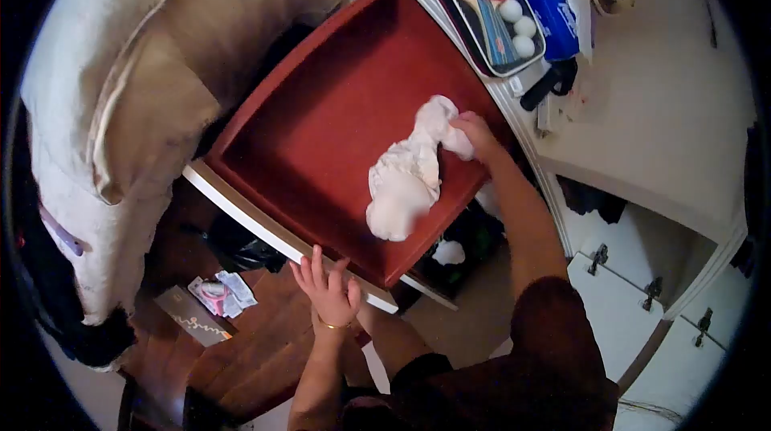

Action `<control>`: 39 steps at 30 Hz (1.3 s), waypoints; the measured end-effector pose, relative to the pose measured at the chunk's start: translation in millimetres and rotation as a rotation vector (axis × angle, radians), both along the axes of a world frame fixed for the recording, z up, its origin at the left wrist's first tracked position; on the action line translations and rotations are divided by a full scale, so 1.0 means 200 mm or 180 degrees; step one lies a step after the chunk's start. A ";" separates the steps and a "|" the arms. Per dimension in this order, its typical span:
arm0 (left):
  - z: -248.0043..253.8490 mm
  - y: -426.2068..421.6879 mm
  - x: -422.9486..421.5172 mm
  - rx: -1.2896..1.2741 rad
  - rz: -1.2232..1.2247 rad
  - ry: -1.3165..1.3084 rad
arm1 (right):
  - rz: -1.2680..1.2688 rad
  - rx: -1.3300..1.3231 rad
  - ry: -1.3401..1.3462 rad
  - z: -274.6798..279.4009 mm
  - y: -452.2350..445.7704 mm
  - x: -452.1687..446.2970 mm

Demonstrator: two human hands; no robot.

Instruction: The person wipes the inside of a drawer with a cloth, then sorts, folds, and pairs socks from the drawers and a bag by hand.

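Note:
A red-lined drawer [313, 118] with a white front stands pulled out. White crumpled cloth [401, 186] lies in its right half, reaching up toward the right wall. At the cloth's upper right end, my right hand [475, 135] is closed on it, with the fingertips partly hidden by the fabric. My left hand [331, 290], wearing a thin bracelet, rests against the outside of the white drawer front with its fingers apart, holding nothing.
On the white cabinet top [642, 102] are an open case [495, 45] with a paddle and several white balls, and a blue packet [551, 17]. Beige bedding [144, 93] lies left. A flat box [193, 315] is on the wooden floor. Open cabinet doors [614, 310] stand lower right.

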State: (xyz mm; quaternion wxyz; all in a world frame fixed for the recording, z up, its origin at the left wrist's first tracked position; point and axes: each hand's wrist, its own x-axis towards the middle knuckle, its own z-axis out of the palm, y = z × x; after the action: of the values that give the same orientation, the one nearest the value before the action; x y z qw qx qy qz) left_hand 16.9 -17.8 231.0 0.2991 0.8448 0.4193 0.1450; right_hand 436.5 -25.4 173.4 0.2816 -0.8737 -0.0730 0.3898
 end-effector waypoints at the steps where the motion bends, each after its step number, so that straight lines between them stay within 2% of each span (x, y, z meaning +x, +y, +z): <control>1: 0.00 0.00 0.00 -0.0006 -0.0017 0.0028 | -0.0790 0.1185 0.0980 -0.01 0.02 0.01; 3: 0.08 0.04 -0.01 -0.0162 -0.0007 0.0120 | -0.1591 0.2667 0.2030 0.12 0.20 -0.12; 4: 0.11 0.05 0.00 -0.0212 0.0059 0.0140 | -0.2142 0.2836 0.2113 0.09 0.26 -0.11; 7: 0.14 0.16 0.07 -0.0010 0.0543 -0.0081 | -0.1797 0.2786 0.0983 0.11 0.55 -0.20; 9: 0.11 0.28 0.14 0.0208 0.0921 -0.0037 | -0.0366 0.2953 0.0205 0.13 0.75 -0.28; 10: 0.10 0.33 0.17 0.0121 0.0961 0.0183 | 0.0175 0.2837 -0.0497 0.13 0.85 -0.31; 13: 0.06 0.32 0.13 0.0029 0.0770 0.0316 | 0.1425 0.2043 -0.2252 0.10 1.05 -0.30; 16: 0.04 0.31 0.12 0.0055 0.0771 0.0201 | 0.1883 0.1116 -0.2943 0.10 1.06 -0.25; 19: 0.03 0.31 0.12 0.0056 0.0843 0.0101 | 0.2308 0.1405 -0.3561 0.10 1.09 -0.15; 20: 0.03 0.30 0.12 0.0051 0.0836 0.0081 | 0.2600 0.0853 -0.3428 0.10 1.10 -0.14; 23: 0.02 0.29 0.11 0.0070 0.0813 0.0105 | 0.2948 0.0835 -0.4111 0.05 1.10 -0.04; 24: 0.02 0.30 0.12 0.0100 0.0812 0.0116 | 0.2947 0.0620 -0.3835 0.06 1.08 -0.03; 27: 0.04 0.31 0.12 0.0073 0.0773 0.0184 | 0.2100 0.0187 -0.4070 0.12 0.96 -0.02; 29: 0.04 0.31 0.12 0.0081 0.0804 0.0123 | 0.1537 0.0066 -0.3073 0.15 0.82 -0.01; 31: 0.03 0.30 0.12 0.0075 0.0829 0.0095 | 0.1447 0.0029 -0.3170 0.13 0.56 -0.03; 33: 0.02 0.30 0.12 0.0085 0.0854 0.0120 | 0.0987 -0.0462 -0.2431 0.15 0.30 -0.03; 35: 0.02 0.30 0.11 0.0048 0.0881 0.0053 | 0.1085 -0.1049 -0.2943 0.16 0.02 -0.08; 37: 0.01 0.29 0.10 0.0027 0.0879 -0.0003 | 0.1145 -0.1036 -0.3314 0.23 -0.15 -0.15; 39: -0.01 0.29 0.10 0.0051 0.0877 -0.0064 | 0.1101 -0.1037 -0.3815 0.12 -0.18 -0.10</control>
State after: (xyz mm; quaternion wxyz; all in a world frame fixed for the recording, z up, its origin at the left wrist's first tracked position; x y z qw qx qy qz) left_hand 37.3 40.6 229.8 0.2738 0.7801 0.5271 0.1965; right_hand 417.1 -61.3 197.9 -0.0113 -0.9471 -0.2973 -0.1200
